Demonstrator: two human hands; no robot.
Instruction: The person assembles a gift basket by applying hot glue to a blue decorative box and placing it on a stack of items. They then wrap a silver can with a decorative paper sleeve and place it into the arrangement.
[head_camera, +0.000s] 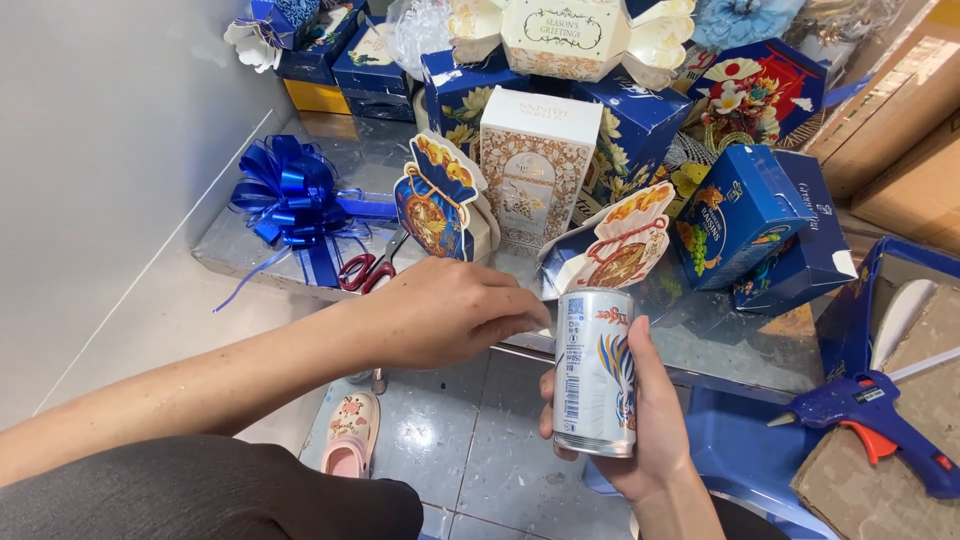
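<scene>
My right hand (655, 425) holds a silver drink can (595, 372) upright, just in front of the low metal table's edge (745, 372). My left hand (445, 312) reaches across from the left with fingers pinched together at the can's top rim. Whether anything small sits between the fingertips cannot be told. Just behind the can stands a flat cut-out card with an orange and cream fan shape (625, 250). A second cut-out card in blue and gold (435, 205) stands behind my left hand.
A blue ribbon bow (292, 195) and red-handled scissors (365, 270) lie at the table's left. Several blue and white gift boxes (740, 215) crowd the back. A blue glue gun (875, 415) rests on cardboard at the right. A pink sandal (350, 432) is on the tiled floor.
</scene>
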